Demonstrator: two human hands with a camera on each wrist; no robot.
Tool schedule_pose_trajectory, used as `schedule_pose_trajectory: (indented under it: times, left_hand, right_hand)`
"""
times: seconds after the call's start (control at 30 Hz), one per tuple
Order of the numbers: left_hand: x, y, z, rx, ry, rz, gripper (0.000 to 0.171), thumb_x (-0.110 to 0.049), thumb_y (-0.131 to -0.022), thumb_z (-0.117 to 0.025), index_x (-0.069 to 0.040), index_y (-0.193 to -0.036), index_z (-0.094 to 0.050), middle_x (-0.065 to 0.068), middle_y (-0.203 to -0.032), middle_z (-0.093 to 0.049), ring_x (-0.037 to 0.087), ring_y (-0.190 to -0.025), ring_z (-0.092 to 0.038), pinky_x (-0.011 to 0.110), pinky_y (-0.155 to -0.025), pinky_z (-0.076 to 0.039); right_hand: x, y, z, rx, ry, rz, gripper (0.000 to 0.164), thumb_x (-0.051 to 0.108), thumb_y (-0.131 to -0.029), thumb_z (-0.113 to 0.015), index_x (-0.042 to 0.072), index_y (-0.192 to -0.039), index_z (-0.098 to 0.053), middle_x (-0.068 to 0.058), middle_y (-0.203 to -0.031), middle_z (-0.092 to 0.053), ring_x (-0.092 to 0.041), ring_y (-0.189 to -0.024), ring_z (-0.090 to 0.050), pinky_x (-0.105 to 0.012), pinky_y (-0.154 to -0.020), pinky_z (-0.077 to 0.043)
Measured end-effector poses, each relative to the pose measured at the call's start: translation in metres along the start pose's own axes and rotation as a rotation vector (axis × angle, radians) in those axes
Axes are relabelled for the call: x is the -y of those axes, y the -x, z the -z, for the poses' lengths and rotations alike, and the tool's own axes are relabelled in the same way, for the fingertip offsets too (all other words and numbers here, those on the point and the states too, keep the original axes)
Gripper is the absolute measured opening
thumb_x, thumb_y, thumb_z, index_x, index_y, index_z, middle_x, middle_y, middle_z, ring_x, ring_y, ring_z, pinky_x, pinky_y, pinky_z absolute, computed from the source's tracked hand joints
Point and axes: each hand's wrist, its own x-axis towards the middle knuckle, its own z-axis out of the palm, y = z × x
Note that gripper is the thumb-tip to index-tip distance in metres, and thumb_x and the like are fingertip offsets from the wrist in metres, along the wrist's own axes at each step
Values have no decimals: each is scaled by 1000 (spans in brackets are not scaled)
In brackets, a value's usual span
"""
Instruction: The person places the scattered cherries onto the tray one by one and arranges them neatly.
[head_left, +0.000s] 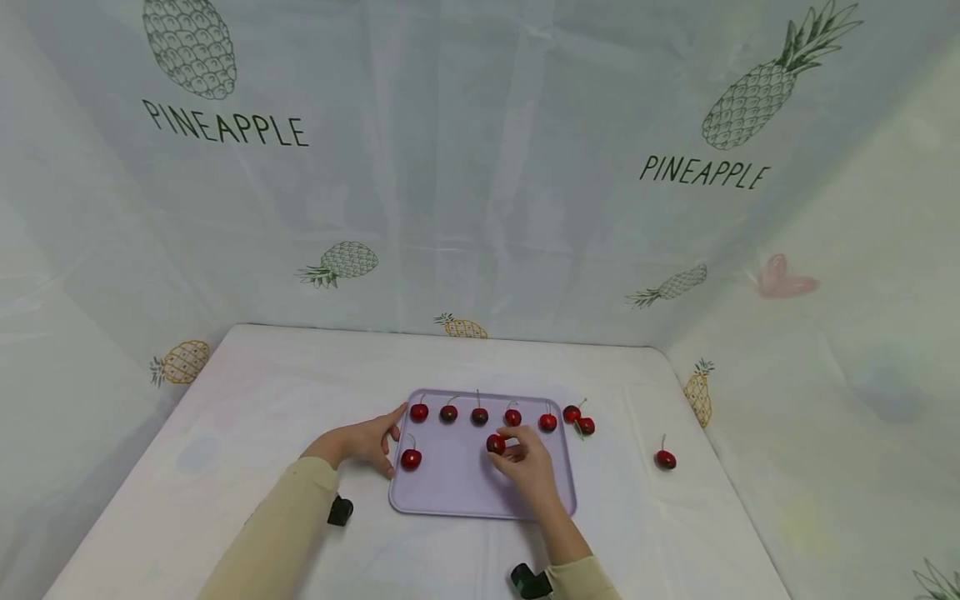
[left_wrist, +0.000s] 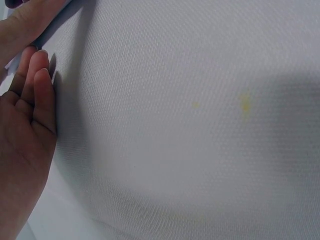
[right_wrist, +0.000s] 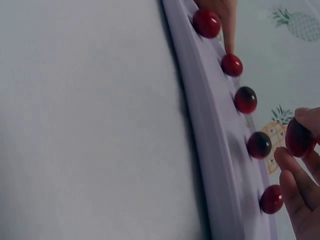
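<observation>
A lilac tray (head_left: pixel 480 498) lies on the table with several dark red cherries in it. Along its far side runs a row of them, among them a cherry (head_left: pixel 479 416) with an upright stem; another cherry (head_left: pixel 410 459) sits near the left edge. My right hand (head_left: pixel 529 467) pinches a cherry (head_left: pixel 496 444) between thumb and fingers, above the middle of the tray; the right wrist view shows this held cherry (right_wrist: pixel 299 137) close up. My left hand (head_left: pixel 367 442) rests at the tray's left edge, index finger at the far corner and thumb lower down.
Right beside the tray lie two cherries (head_left: pixel 579 421) close together, with a single cherry (head_left: pixel 664 459) farther right. The white-covered table (head_left: pixel 315 358) meets a pineapple-print curtain (head_left: pixel 465 167) behind. Dark wrist devices (head_left: pixel 340 511) show at both forearms.
</observation>
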Motion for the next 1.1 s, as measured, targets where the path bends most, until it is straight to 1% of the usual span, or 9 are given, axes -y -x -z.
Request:
schedule_pose_trajectory:
  times: [0.07,0.17,0.23,0.37,0.5,0.63,0.8,0.97,1.1]
  left_hand:
    - [-1,0,0,3,-2,-24,121,6,-63,-88,3,-154,-8,6,-101,-47,17,-74,-47,28,-68,-39]
    - [-2,0,0,6,1,-42,121,7,-63,-87,5,-153,-7,8,-100,-47,17,-73,-47,28,-66,-40]
    - [-2,-1,0,4,1,-30,122,7,-62,-88,4,-154,-7,7,-100,-47,16,-72,-48,28,-67,-41]
    - [1,-3,0,3,-9,-8,122,6,-63,-88,1,-154,-7,5,-100,-47,16,-73,-48,28,-68,-41]
    - [2,-2,0,5,-17,-2,122,5,-63,-88,1,-154,-7,5,-100,-46,16,-73,-48,28,-68,-40]
    - [2,-2,0,0,-14,3,122,5,-63,-89,1,-155,-8,4,-100,-46,16,-72,-48,28,-68,-40]
    - [3,-4,0,-12,-10,26,123,5,-62,-89,-2,-155,-9,3,-99,-47,16,-72,-48,29,-69,-40]
    - [4,-5,0,-14,-13,31,123,4,-62,-89,-2,-155,-9,3,-99,-47,16,-73,-49,30,-71,-41]
    - [4,-6,-1,-13,-18,33,124,3,-62,-90,-3,-156,-9,2,-100,-47,16,-74,-49,30,-71,-41]
  right_hand:
    - [1,1,-5,9,-14,2,34,-4,-72,-83,4,-103,-70,-8,-98,-60,-17,-73,-67,-25,-65,-53]
    - [3,4,-13,28,-23,6,34,-3,-73,-82,5,-103,-70,-7,-99,-60,-19,-76,-68,-26,-67,-54]
    - [5,4,-19,39,-23,4,33,-3,-73,-82,6,-102,-71,-6,-99,-60,-20,-78,-68,-27,-69,-54]
    - [7,6,-29,48,-19,26,32,-2,-73,-83,7,-102,-71,-4,-97,-60,-21,-80,-66,-30,-70,-54]
    - [6,6,-41,51,-9,41,31,-1,-73,-83,8,-101,-73,-2,-96,-60,-19,-82,-63,-31,-71,-54]
    - [5,6,-53,62,-2,18,30,0,-73,-83,10,-99,-74,0,-96,-58,-18,-82,-60,-29,-71,-52]
    - [5,5,-65,85,3,-10,29,1,-74,-82,10,-100,-75,0,-96,-56,-17,-84,-60,-27,-73,-51]
    - [8,4,-73,98,8,-48,30,1,-74,-82,9,-102,-74,1,-96,-57,-15,-84,-58,-25,-72,-49]
    - [8,4,-76,110,38,-74,30,3,-74,-82,12,-102,-73,3,-95,-57,-13,-82,-55,-24,-71,-47]
